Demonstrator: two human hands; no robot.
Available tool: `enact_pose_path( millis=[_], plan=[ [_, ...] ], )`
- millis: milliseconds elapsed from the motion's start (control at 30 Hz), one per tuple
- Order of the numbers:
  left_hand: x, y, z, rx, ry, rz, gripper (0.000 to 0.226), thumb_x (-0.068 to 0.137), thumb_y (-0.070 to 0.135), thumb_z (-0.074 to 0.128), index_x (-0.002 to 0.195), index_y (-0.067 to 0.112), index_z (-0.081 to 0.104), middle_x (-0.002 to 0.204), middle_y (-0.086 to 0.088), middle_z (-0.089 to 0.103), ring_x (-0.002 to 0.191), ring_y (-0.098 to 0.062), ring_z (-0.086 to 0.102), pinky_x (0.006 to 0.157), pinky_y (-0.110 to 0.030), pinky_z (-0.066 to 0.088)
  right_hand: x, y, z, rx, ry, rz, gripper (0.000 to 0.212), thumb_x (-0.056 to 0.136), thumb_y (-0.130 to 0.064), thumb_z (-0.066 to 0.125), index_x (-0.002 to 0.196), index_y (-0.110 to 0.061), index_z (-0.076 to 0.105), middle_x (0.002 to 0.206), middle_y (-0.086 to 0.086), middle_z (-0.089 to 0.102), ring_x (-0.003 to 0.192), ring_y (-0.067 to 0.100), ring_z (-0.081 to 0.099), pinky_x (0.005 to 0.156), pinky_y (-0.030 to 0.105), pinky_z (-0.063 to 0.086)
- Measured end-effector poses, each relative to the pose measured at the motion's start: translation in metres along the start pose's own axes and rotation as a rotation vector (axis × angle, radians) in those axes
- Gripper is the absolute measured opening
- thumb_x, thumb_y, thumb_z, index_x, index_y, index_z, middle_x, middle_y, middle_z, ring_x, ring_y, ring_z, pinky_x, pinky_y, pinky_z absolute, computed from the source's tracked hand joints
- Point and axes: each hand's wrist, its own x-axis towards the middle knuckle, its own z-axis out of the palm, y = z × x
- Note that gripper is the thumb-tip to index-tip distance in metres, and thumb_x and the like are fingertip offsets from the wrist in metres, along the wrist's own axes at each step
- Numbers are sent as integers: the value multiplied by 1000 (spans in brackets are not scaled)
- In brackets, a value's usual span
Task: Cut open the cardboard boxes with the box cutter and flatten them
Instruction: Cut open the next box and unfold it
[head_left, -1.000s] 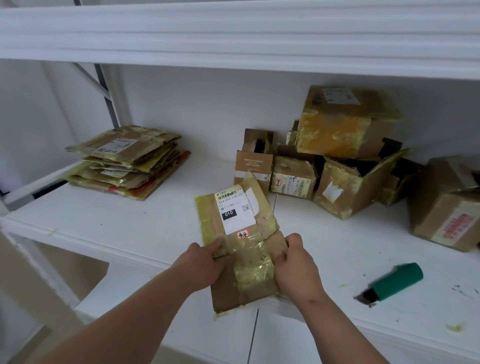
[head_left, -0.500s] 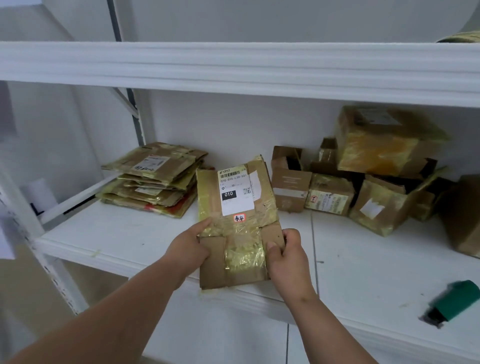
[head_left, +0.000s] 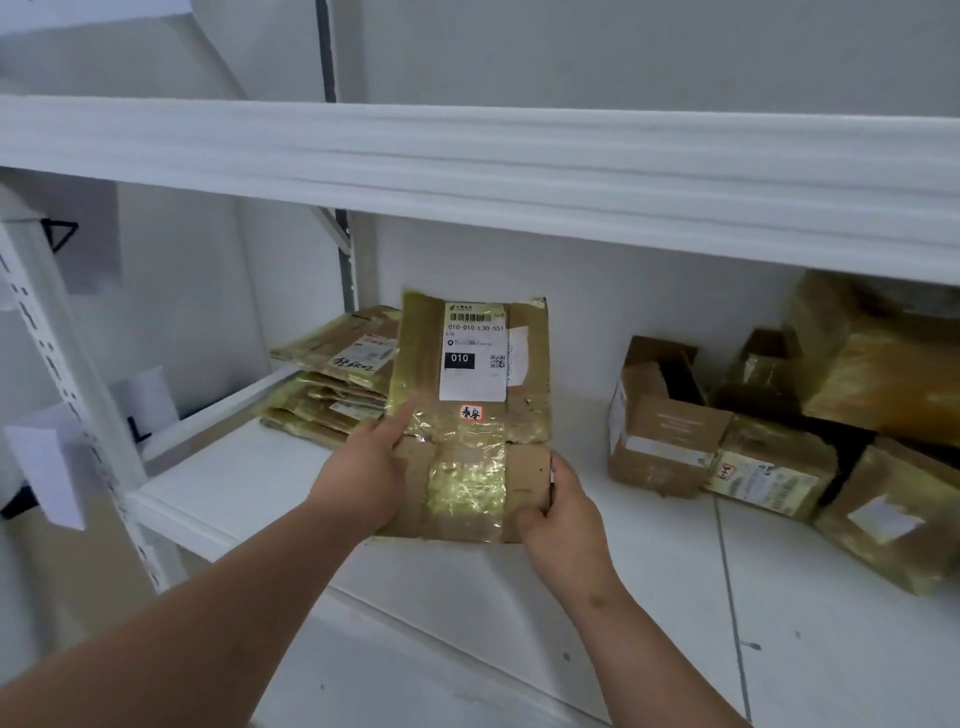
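Change since the earlier frame: the flattened box (head_left: 470, 415) has been carried leftward, now overlapping the stack of flattened boxes (head_left: 332, 379) at the shelf's (head_left: 249, 478) left end; the green box cutter has left the view. Left hand (head_left: 363, 467): grips the box's left edge, thumb lying on its taped face. Flattened box: held upright above the shelf, label facing the camera. Right hand (head_left: 563, 512): fingers curled round the lower right edge. Uncut boxes (head_left: 769, 441): grouped at the shelf's right, well apart.
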Motion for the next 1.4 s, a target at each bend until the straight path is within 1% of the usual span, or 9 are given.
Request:
enact_pose_path(
  millis=[167, 333, 433, 600, 733, 933, 1100, 1233, 1400],
  plan=[
    [28, -11, -15, 19, 90, 3, 66, 97, 11, 46, 152, 39, 22, 146, -6, 43, 120, -27, 53, 89, -34, 46, 31, -13, 17, 19, -68, -84, 84, 91, -3, 48, 155, -38, 7, 92, -9, 65, 81, 8, 62, 69, 25, 47],
    [56, -16, -38, 8, 252, 40, 40, 95, 7, 45, 132, 21, 44, 115, -8, 58, 90, -22, 50, 75, -34, 38, 60, -35, 41, 31, -62, -179, 65, 94, -1, 43, 145, -40, 37, 108, -10, 64, 85, 7, 59, 72, 18, 42],
    [85, -19, -57, -14, 299, 95, 24, 96, 11, 45, 118, 12, 56, 110, -9, 57, 85, -20, 47, 76, -31, 36, 81, -55, 54, 56, -49, -198, 46, 97, -6, 46, 135, -30, 54, 101, -27, 58, 90, -6, 57, 73, 4, 40],
    [131, -30, -84, 48, 59, 204, 40, 90, 18, 48, 128, 20, 59, 146, 6, 33, 131, -17, 41, 102, -25, 38, 122, -88, 84, -31, -33, -152, 42, 103, -18, 42, 144, -28, 46, 136, -6, 56, 124, 15, 53, 98, 22, 41],
    [170, -59, -90, 31, -30, 318, 59, 73, 11, 55, 130, 27, 58, 149, 19, 19, 131, -19, 41, 110, -35, 40, 151, -102, 114, -72, 37, -140, 46, 103, -20, 43, 149, -26, 40, 148, -6, 48, 137, 17, 44, 113, 31, 36],
    [231, -100, -82, 241, -56, 362, 70, 81, 8, 62, 145, 31, 45, 162, 8, 7, 141, -34, 31, 113, -49, 33, 171, -111, 146, -161, -17, -77, 51, 103, -29, 45, 152, -29, 31, 151, -7, 44, 140, 20, 39, 116, 38, 24],
    [235, -128, -48, 534, -268, 317, 64, 91, 37, 52, 148, 48, 24, 160, 6, 15, 141, -31, 25, 113, -47, 25, 179, -95, 162, -826, -94, 94, 54, 94, -59, 37, 145, -39, 31, 151, 7, 31, 136, 34, 30, 110, 53, 22],
    [242, -132, -39, 550, -263, 414, 51, 98, 35, 38, 148, 26, 36, 158, 0, 28, 146, -25, 22, 119, -46, 19, 183, -84, 165, -876, -100, -41, 60, 95, -59, 33, 150, -37, 27, 160, 2, 10, 146, 30, 9, 119, 51, 6],
    [228, -129, -40, 478, -382, 282, 66, 94, 55, 38, 151, 27, 17, 154, -1, 35, 140, -25, 34, 116, -42, 22, 187, -73, 179, -954, -212, -115, 86, 89, -73, 24, 158, -25, 8, 166, -1, 6, 152, 18, -5, 119, 51, -14]
  ],
)
